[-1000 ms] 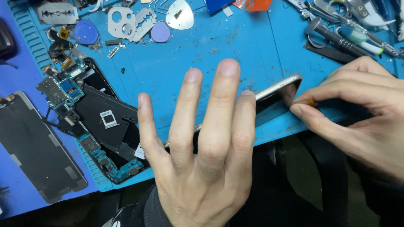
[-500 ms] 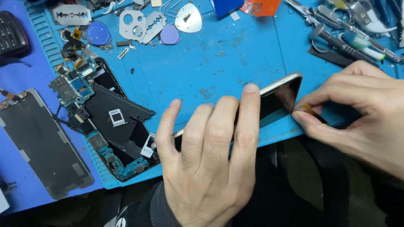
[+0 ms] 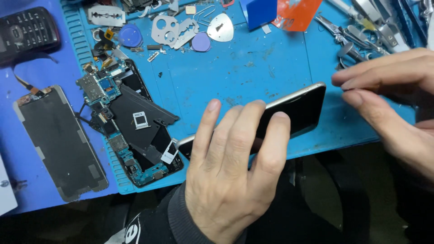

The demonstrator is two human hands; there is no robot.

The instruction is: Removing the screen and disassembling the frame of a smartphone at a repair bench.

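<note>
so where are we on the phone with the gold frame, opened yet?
Not opened, as far as the head view shows. Done: a second phone lies stripped on the blue mat, boards exposed, with a loose screen panel off to the side. In hand: the left hand presses the gold-framed phone flat; the right hand hovers at its end, holding nothing visible. Left: separating its body, which looks intact.

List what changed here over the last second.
The right hand drew back from the phone's right end, where its fingertips had pinched a small tool, no longer visible. The left hand lowered its raised fingers onto the phone. The dismantled phone and loose screen lie unchanged.
</note>
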